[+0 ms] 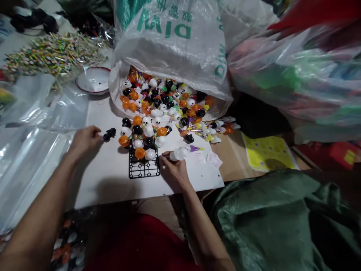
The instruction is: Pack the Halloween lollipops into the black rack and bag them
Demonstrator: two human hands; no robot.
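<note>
My left hand (86, 142) is at the left of the white work surface, fingertips pinched on a small black-topped novelty pen (109, 134). In my right hand (176, 169) is a white-topped novelty pen (180, 152), its purple and yellow end pointing right. Between my hands lies a black plastic grid (144, 169). Its far part is covered by upright pieces with orange, white and black heads (143, 137), standing close together in rows. My right hand is just beside the grid's right edge.
A large white woven sack (169, 45) lies open at the back, spilling many similar pieces. An enamel bowl (93, 79) and a heap of small colourful parts (53, 54) stand back left. Clear plastic bags (31, 162) cover the left; a yellow sheet (267, 152) lies right.
</note>
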